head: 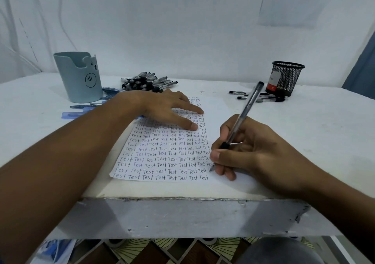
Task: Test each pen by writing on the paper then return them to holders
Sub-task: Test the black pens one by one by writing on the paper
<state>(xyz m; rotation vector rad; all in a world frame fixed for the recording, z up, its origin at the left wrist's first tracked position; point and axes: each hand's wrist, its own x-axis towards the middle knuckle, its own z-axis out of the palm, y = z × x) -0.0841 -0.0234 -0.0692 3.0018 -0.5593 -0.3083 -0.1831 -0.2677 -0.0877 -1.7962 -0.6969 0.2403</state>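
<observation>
A white sheet of paper point(221, 105) lies in front of me, filled with rows of the word "Test". My right hand point(249, 152) grips a clear pen with a black grip point(242, 117), its tip touching the paper near the sheet's lower right. My left hand point(168, 109) lies flat on the upper part of the paper, fingers straight. A pale blue cup holder with a bear face point(79, 77) stands at the back left. A black mesh holder point(285, 78) stands at the back right.
A heap of black-capped pens point(146, 82) lies behind my left hand. Several blue pens point(85, 109) lie beside the blue holder. A few black pens point(261, 98) lie in front of the mesh holder. The table's chipped front edge point(182, 198) is close to me.
</observation>
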